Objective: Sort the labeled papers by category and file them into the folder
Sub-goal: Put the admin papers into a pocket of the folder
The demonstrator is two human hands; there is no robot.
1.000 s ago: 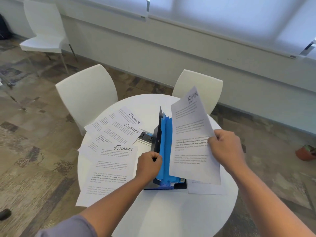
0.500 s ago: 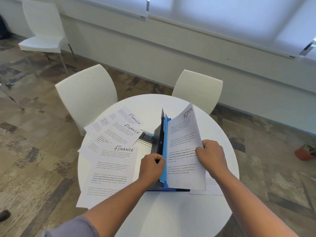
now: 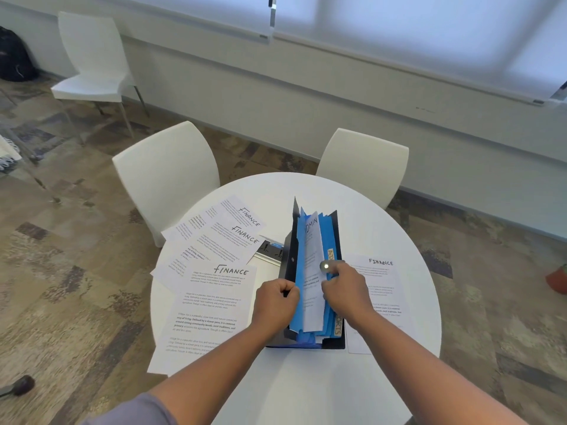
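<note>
A black expanding folder [image 3: 290,254] with blue dividers [image 3: 299,289] stands open in the middle of the round white table [image 3: 306,388]. A sheet marked ADMIN [image 3: 313,271] sits down between the dividers, its top edge sticking out. My left hand [image 3: 276,302] grips the folder's left cover and front divider. My right hand [image 3: 345,291] pinches the ADMIN sheet and the dividers beside it. Three sheets marked FINANCE [image 3: 214,296] lie overlapping on the table's left side. Another FINANCE sheet [image 3: 380,289] lies right of the folder.
Two white chairs [image 3: 167,176] stand at the table's far edge, a third [image 3: 92,56] further back left near a dark bag [image 3: 15,56]. A power socket panel [image 3: 270,250] is set in the table left of the folder. A reddish pot [image 3: 557,279] sits on the floor at right.
My right hand brought the ADMIN sheet down from above the folder and slid it between the blue dividers. The FINANCE sheet to the right is now uncovered. My left hand stayed on the folder.
</note>
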